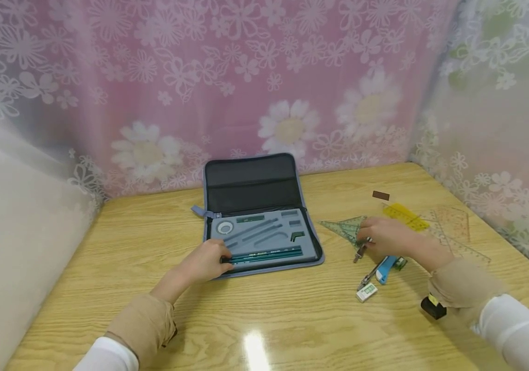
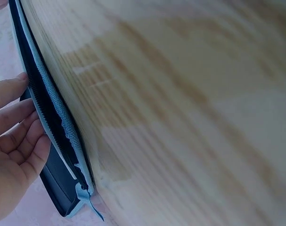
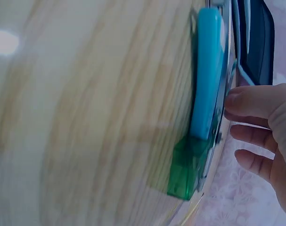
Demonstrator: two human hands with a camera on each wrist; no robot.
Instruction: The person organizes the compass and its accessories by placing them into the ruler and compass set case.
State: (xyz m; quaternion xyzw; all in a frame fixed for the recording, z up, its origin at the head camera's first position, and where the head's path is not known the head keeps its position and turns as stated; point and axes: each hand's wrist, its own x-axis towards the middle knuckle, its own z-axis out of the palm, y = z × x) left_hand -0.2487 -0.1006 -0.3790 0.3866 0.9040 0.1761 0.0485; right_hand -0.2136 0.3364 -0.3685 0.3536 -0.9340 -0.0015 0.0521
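We've got the case (image 1: 259,172) unzipped on the desk (image 1: 264,314), tray (image 1: 308,246) toward us. Left hand (image 1: 205,262) sits at its left front corner, fingers bent by the ends of the green pencils (image 1: 266,254) — gripping or just steadying, we can't tell. Pencils lie in the tray's front slot, presumably so they don't roll.

Right hand (image 1: 387,234) is half-curled over the set triangle (image 1: 342,227) and a metal tool (image 1: 359,253); contact is hidden, so we can't call a grip. The blue cutter (image 1: 386,269) and eraser (image 1: 367,292) lie loose nearby, likely for easy reach. Tray cutouts look shaped per item, several unfilled.

Labels: pale print on the pencils, green marks on the eraser's wrapper — both too small for us to read. No brand legible.
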